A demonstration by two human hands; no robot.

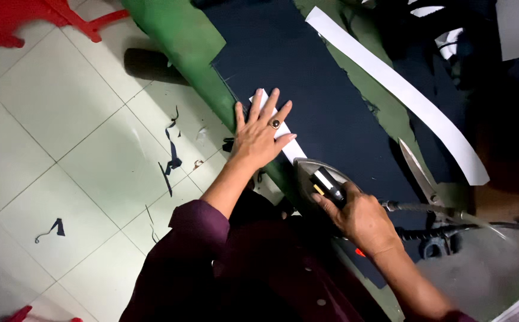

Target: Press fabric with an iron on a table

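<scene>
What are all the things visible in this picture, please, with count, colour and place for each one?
iron: one, silver with a dark handle, on the near end of the dark cloth
dark cloth: one long piece, navy, on the green table cover
green table cover: one, green, under the cloth
narrow white strip: one, white, at the cloth's left edge, under the left hand
long white strip: one, white, curved, right of the cloth
scissors: one pair, metal, right of the iron
fabric scraps: several, dark, on the pale tiled floor
red plastic chair: one, red, top left corner
left hand: one, flat on the narrow strip, wearing a ring
right hand: one, gripping the iron's handle
</scene>
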